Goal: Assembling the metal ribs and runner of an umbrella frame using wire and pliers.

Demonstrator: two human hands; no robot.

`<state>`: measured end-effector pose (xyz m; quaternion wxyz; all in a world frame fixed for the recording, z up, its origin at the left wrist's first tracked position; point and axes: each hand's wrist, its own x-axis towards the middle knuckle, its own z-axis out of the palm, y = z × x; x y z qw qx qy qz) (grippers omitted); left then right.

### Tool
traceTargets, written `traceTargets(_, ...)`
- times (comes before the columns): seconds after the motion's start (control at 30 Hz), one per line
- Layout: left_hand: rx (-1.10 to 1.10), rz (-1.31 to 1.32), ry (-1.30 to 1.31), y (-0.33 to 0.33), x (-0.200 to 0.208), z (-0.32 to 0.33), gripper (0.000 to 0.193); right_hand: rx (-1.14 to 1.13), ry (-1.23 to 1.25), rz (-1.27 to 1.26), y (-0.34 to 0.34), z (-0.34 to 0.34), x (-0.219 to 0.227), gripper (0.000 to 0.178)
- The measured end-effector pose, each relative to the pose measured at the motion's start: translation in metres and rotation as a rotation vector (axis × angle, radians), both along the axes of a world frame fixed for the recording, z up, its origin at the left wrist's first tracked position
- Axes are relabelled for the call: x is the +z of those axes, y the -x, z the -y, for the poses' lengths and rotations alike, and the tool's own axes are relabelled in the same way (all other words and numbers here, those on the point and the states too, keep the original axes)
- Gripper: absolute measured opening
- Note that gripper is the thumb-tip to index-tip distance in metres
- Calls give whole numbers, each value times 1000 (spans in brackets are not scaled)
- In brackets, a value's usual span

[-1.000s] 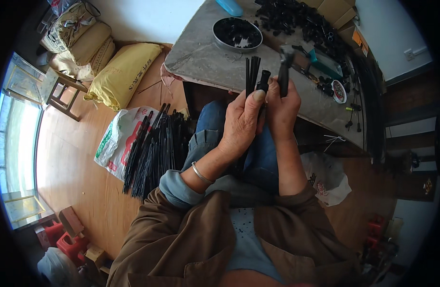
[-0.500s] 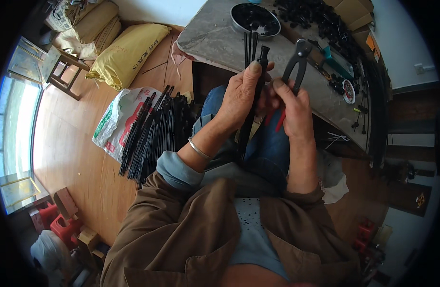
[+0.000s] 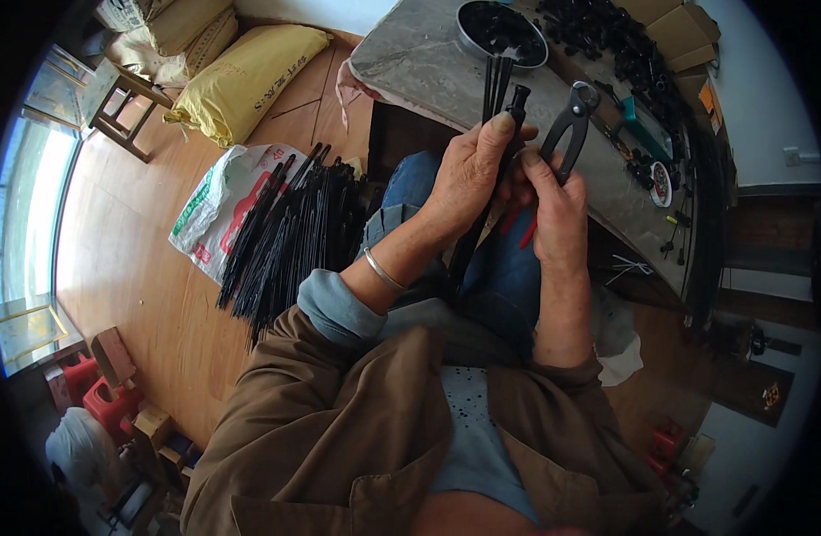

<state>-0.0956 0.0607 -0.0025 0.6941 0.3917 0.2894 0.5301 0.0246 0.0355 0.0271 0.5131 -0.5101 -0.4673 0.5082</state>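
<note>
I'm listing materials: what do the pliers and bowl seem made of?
The pliers look like dark metal, glinting at the head; their red handles may be plastic-coated, given the even colour. The bowl is probably metal, its rim smooth, grey.

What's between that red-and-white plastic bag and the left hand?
In the head view, long thin black rods, then a blue denim knee.

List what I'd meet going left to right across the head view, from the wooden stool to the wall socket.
Wooden stool, pile of black rods, bracelet, left hand holding thin black rods, right hand holding pincers, small white bowl, wall socket.
</note>
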Motion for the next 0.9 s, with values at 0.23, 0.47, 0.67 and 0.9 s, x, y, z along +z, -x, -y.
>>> traceTargets(0.23,-4,2,19,0,4,2,65,-21,-14,-12,3,-1,0,28)
traceTargets(0.47,-4,-14,5,-1,3,2,64,-33,3,-29,5,1,3,28)
traceTargets(0.67,2,53,-3,-3,-1,1,60,-26,14,-41,2,1,1,26)
traceTargets(0.9,-12,6,1,-2,2,3,65,-12,7,-53,-1,1,-1,24)
